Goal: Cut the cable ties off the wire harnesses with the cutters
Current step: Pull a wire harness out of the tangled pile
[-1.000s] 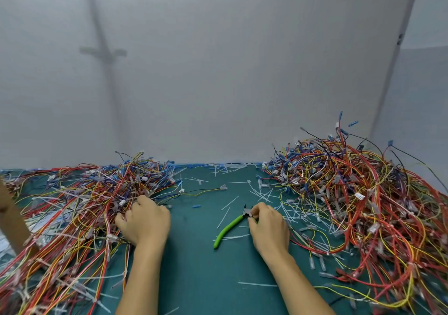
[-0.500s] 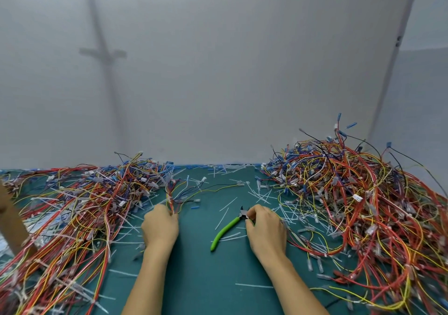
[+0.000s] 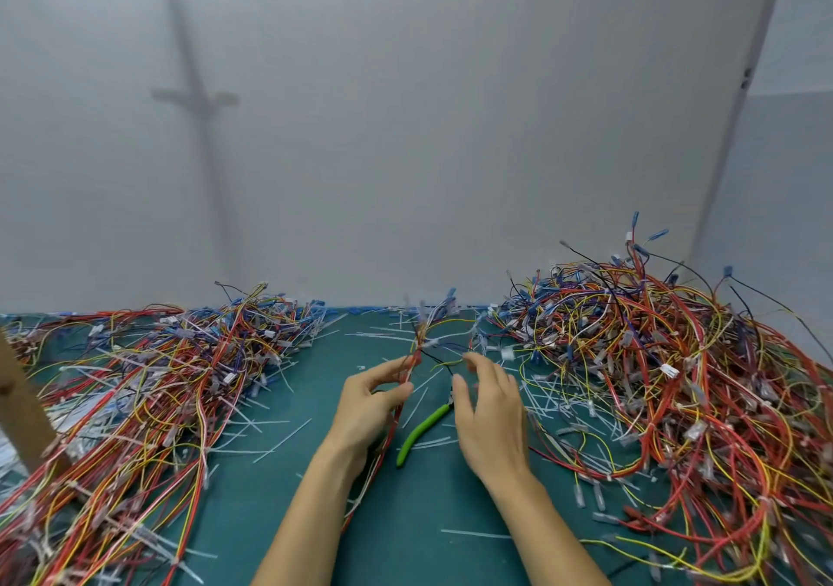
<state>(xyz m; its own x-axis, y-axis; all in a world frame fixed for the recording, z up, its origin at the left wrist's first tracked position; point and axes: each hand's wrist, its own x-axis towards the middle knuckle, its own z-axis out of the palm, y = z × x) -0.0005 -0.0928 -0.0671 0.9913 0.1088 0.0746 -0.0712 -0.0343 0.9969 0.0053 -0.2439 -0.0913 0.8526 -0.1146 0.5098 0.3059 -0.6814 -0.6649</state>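
My left hand [image 3: 369,400] pinches a wire harness [image 3: 421,337] of red, yellow and black wires and holds it upright over the green mat [image 3: 288,509]. My right hand [image 3: 489,409] hovers just right of it with fingers spread and relaxed, holding nothing. The green-handled cutters [image 3: 421,430] lie on the mat between my hands, their head partly hidden behind my right hand. A white cable tie shows around the harness near its upper part, blurred.
A big tangle of harnesses [image 3: 667,387] fills the right side. Another spread pile [image 3: 148,387] covers the left. Cut white tie pieces [image 3: 279,441] litter the mat. A brown cardboard edge [image 3: 22,405] stands at far left. A grey wall rises behind.
My left hand pulled a harness out of the left pile and brought it to the middle, raised. My right hand let go of the cutters and lifted toward the harness.
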